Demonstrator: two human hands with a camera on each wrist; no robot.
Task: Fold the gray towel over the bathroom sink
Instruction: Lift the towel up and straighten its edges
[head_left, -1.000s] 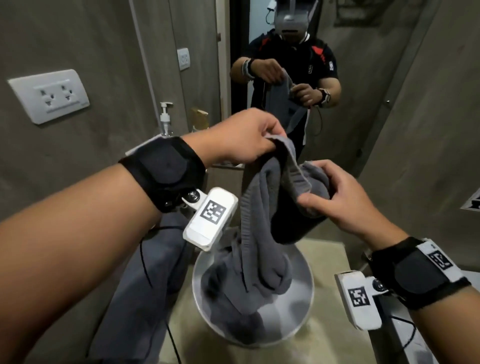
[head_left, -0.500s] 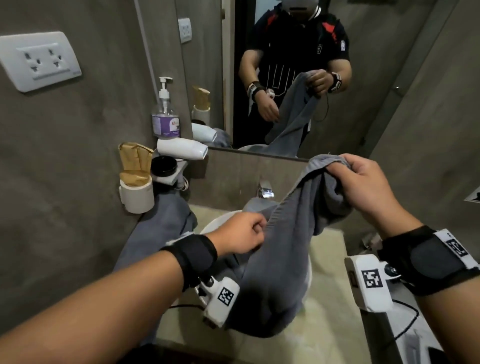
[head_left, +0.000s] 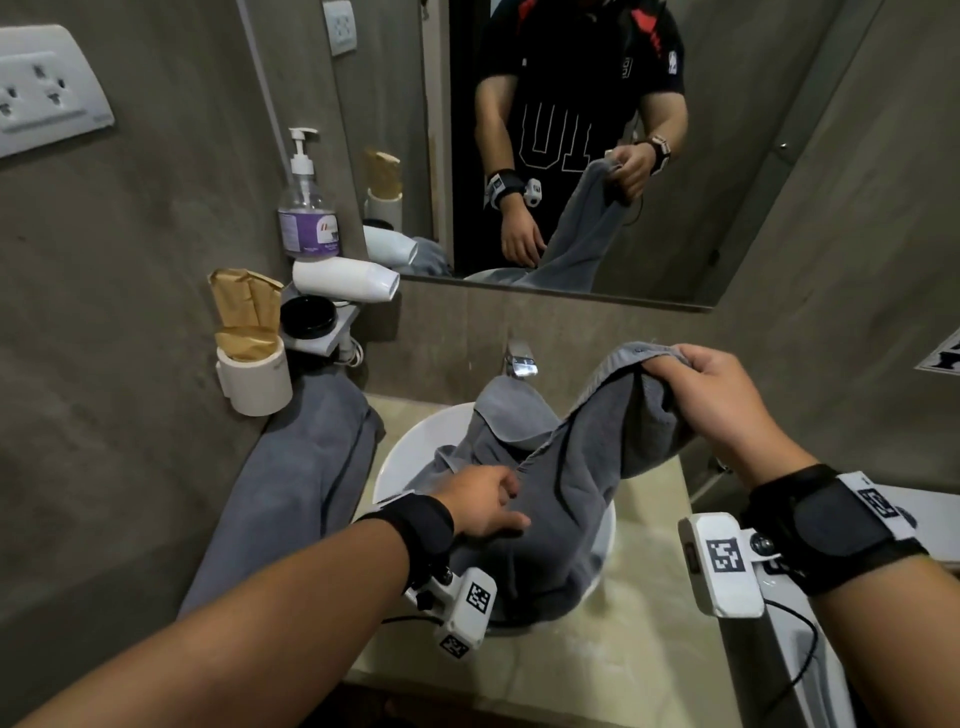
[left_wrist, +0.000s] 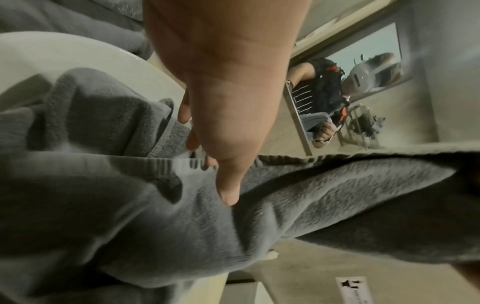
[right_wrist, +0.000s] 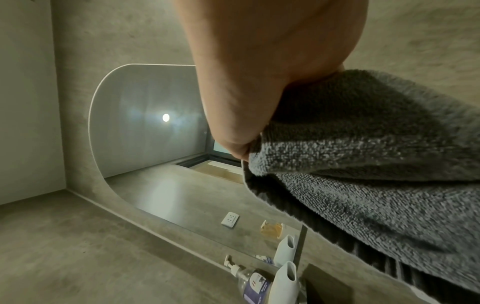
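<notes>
The gray towel (head_left: 571, 467) hangs in a slope from my right hand (head_left: 670, 364) down into the white round sink (head_left: 410, 452), bunched over the bowl. My right hand grips one corner, raised above the sink's right side; the right wrist view shows its thumb and fingers (right_wrist: 233, 123) clamped on the towel (right_wrist: 363, 164). My left hand (head_left: 506, 501) is low over the bowl's front. It pinches the towel's hem: the left wrist view shows the thumb (left_wrist: 228, 185) on the towel (left_wrist: 337, 195), the other fingers behind the edge.
A second gray towel (head_left: 306, 467) lies on the counter left of the sink. On the left wall stand a soap bottle (head_left: 306, 208), a white hair dryer (head_left: 343, 278), a black jar (head_left: 307, 314) and a cup (head_left: 254, 384). Faucet (head_left: 519, 364) and mirror (head_left: 727, 156) are behind.
My left hand has dropped from high on the towel down to its hem near the bowl. My right hand has shifted right with the corner, stretching the edge between them.
</notes>
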